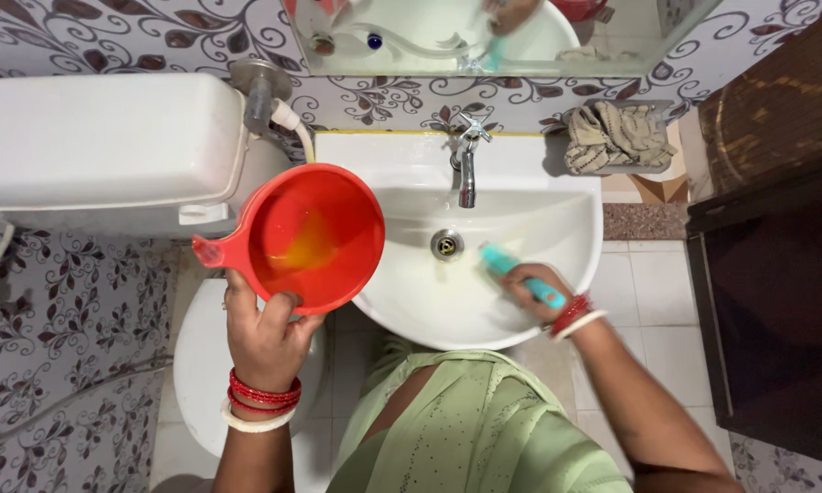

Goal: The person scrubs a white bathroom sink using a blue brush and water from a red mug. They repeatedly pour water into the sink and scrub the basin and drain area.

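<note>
Left hand grips red mug beside white basin; right hand clasps teal brush inside it.

No packages, labels, signs or screens visible anywhere in view.
</note>
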